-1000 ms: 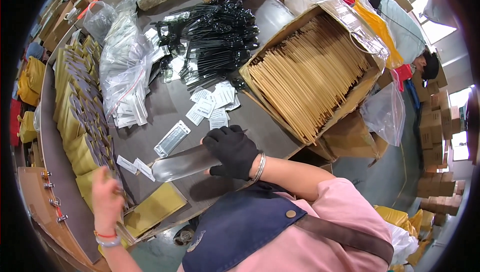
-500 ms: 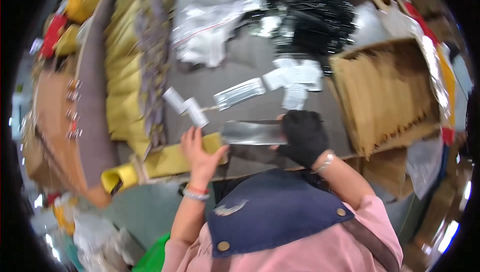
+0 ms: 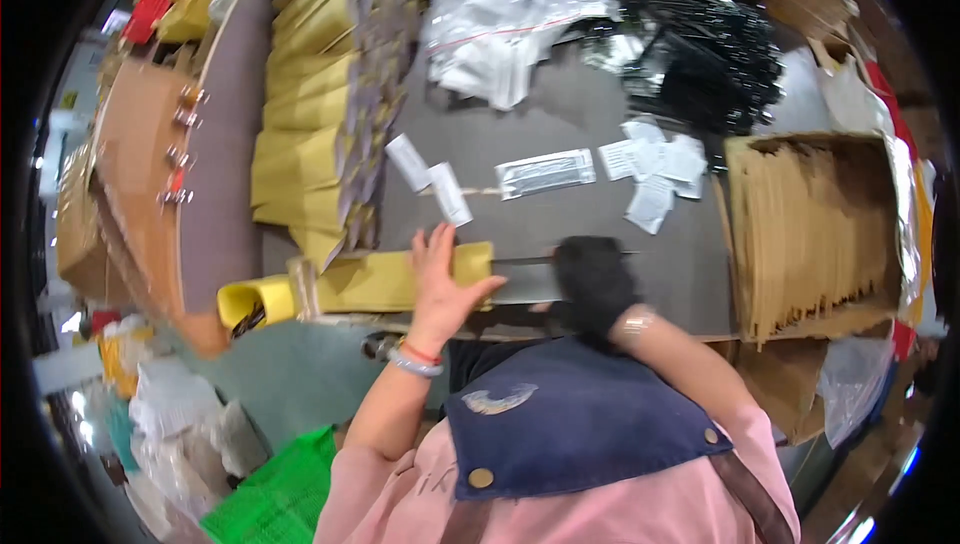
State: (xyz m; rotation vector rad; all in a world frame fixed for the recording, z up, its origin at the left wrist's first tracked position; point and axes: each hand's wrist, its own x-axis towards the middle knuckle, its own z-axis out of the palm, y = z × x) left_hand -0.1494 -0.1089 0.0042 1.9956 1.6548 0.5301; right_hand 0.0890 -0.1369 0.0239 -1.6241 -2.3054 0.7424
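While flat: left hand (image 3: 440, 289) open on yellow envelope (image 3: 385, 279).
Right hand (image 3: 592, 279): gloved, seemingly gripping clear packet (image 3: 525, 284).

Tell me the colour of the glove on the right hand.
Black; the head view shows the right hand best.

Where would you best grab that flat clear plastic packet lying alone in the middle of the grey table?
Probably by one short end of the flat clear plastic packet, pinched from above. It lies flat and long, with bare grey table along its sides, so an end lifts most easily.
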